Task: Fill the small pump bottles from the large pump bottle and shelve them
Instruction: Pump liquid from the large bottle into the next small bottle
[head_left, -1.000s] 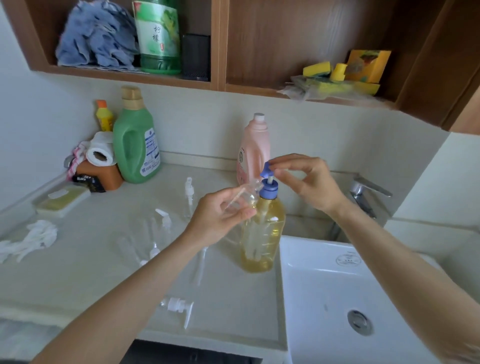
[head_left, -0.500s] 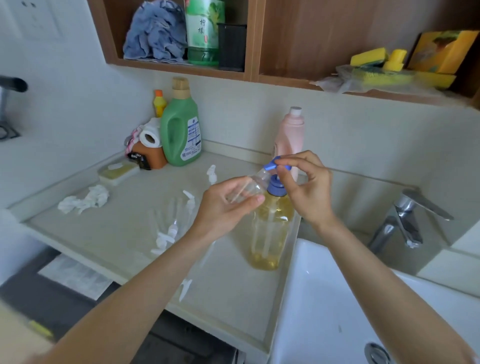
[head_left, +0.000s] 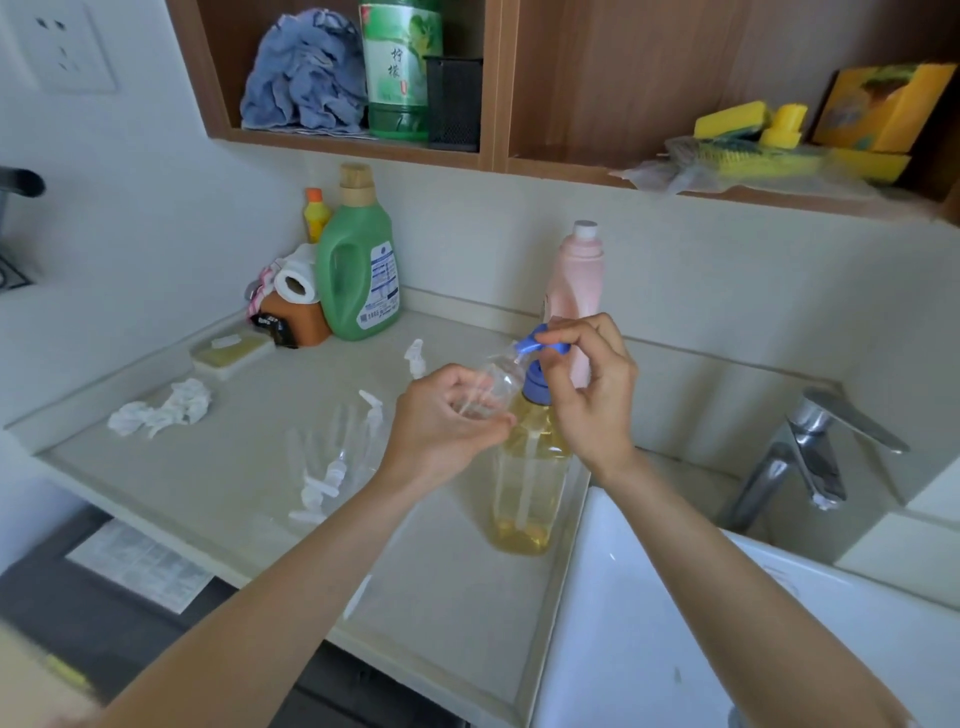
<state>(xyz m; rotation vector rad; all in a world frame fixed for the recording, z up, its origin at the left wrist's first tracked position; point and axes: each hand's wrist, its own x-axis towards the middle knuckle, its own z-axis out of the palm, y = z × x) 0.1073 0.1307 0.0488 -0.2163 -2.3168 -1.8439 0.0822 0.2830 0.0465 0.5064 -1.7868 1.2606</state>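
Note:
The large pump bottle, clear with yellow liquid and a blue pump head, stands on the counter beside the sink. My left hand grips a small clear bottle, tilted with its open mouth right at the blue spout. My right hand rests its fingertips on top of the pump head, fingers bent over it. Several more small clear bottles and white pump tops lie on the counter to the left.
A white sink and chrome tap lie to the right. A pink bottle, green jug, paper roll, soap dish and crumpled tissue stand on the counter. The wooden shelf above holds a cloth, a green bottle and sponges.
The camera has swung left and down slightly. Both hands keep their places at the pump head, the small bottle still at the spout.

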